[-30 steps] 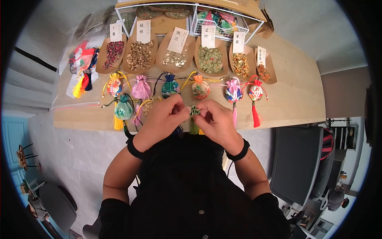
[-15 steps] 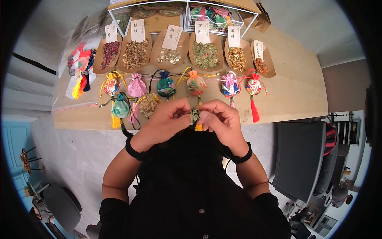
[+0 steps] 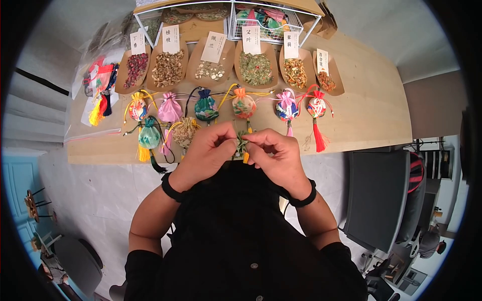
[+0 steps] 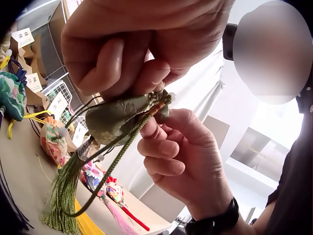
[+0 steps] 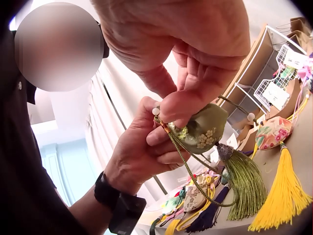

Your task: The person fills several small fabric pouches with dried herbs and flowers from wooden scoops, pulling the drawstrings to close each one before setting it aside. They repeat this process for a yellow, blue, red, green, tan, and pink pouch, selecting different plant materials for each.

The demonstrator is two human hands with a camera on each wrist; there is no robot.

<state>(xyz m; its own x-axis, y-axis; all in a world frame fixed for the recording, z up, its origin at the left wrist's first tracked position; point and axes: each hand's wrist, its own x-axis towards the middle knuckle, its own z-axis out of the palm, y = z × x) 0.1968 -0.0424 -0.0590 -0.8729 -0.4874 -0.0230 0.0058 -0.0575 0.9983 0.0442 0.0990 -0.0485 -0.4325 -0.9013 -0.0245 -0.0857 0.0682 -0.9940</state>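
Between both hands is a small olive-green sachet (image 5: 211,126) with a pale flower pattern, a braided green drawstring (image 4: 116,176) and a long green tassel (image 5: 247,183). My left hand (image 3: 207,152) pinches its gathered mouth from one side, thumb against the bent forefinger. From the other side my right hand (image 3: 277,156) pinches the same gathered neck, its remaining fingers curled. A white bead (image 5: 156,111) shows by the fingertips in the right wrist view. The sachet is held up near the table's front edge, its tassel hanging, and the fingers partly hide its mouth.
Several finished sachets, among them a pink one (image 3: 170,109) and a red-tasselled one (image 3: 317,106), lie across the table (image 3: 371,115). Behind them stand paper trays of dried herbs (image 3: 256,69) with labels. A white wire basket (image 3: 268,31) and rack stand at the back.
The head view has shifted slightly, so the table's things sit further left. Both hands stay at the sachet's mouth, and the fingers have shifted a little on the gathered cloth.
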